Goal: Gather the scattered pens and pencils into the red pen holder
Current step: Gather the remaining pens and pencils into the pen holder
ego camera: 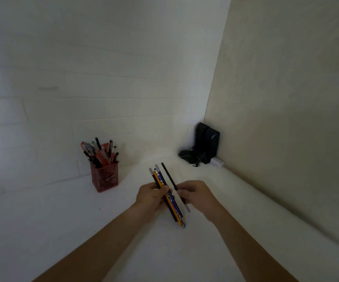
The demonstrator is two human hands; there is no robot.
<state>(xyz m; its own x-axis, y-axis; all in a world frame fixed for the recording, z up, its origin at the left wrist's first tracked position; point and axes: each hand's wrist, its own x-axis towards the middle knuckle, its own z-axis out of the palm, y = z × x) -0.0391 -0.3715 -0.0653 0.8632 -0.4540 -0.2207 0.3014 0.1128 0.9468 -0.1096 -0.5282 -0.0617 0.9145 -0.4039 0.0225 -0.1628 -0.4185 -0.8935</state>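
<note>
**Op A:** Over the middle of the white tabletop (pixel 63 220), I've got my left hand (pixel 151 197) clenched around a bundle of thin pencils (pixel 165 192), yellow, dark blue and black, gripped about mid-length with their ends fanning toward twelve o'clock.

**Op B:** And the right?

**Op A:** My right hand (pixel 195 195) is pinching a single slim black pencil (pixel 169 177) near its lower half, just beside the bundle at three o'clock of it, nearly touching.

**Op B:** How do they feel to you?

**Op A:** I judge them light and stiff, with smooth lacquered barrels that could slide past each other if my grip loosens. Mid-length is the place to hold, so nothing tips out.

**Op B:** Where's the target?

**Op A:** That red mesh square pen holder (pixel 104 177) stands at ten o'clock from my hands, well apart, by the wall, and already crowded with pens. I'd expect a tight fit going in points-down.
</note>
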